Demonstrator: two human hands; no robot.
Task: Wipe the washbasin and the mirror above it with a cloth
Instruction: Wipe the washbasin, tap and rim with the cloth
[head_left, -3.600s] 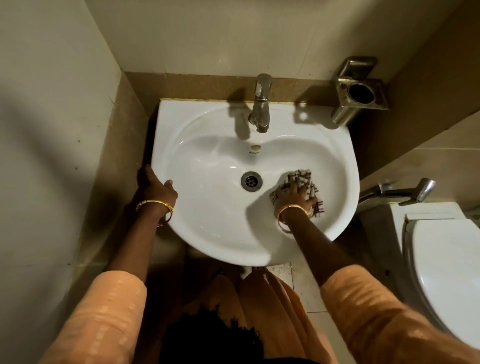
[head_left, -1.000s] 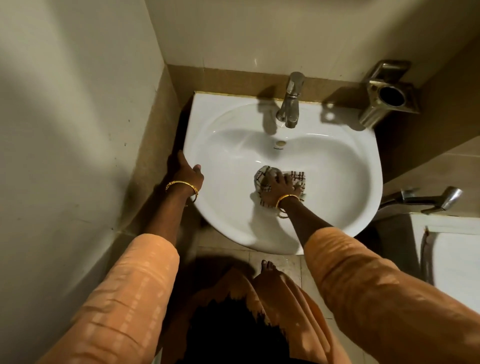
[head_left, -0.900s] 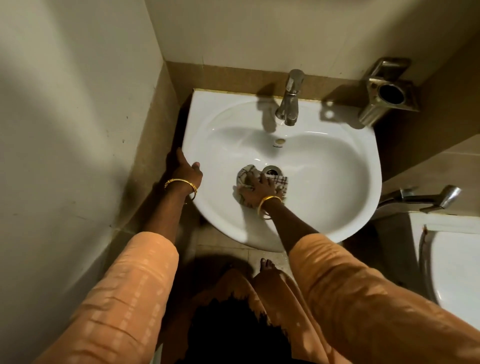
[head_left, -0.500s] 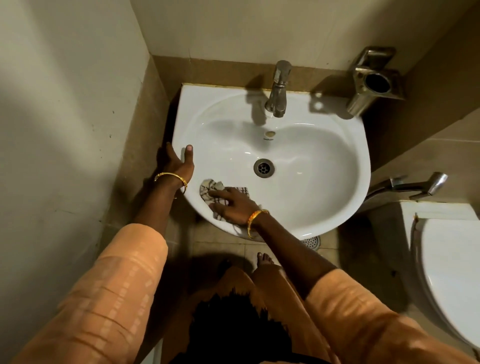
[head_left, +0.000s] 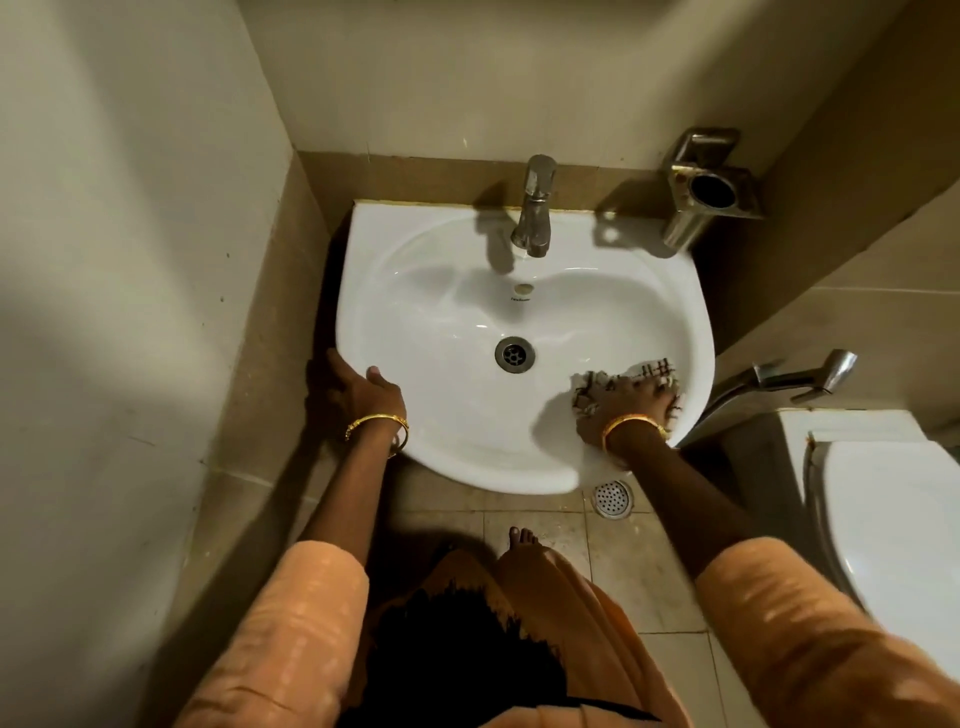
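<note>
The cloth (head_left: 631, 376) was pressed by the right hand (head_left: 626, 402), fingers seemingly spread, against the right wall of the basin (head_left: 441, 312), drain (head_left: 514, 354) leftward; the opposite rim (head_left: 347, 322) was gripped by the left hand (head_left: 363, 397).

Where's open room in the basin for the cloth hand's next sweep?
Free: the washbasin bowl between the drain and its left rim, and the ledge beside the faucet. Crowded: front right, where the right hand presses the cloth; the left hand grips the front-left rim.
</note>
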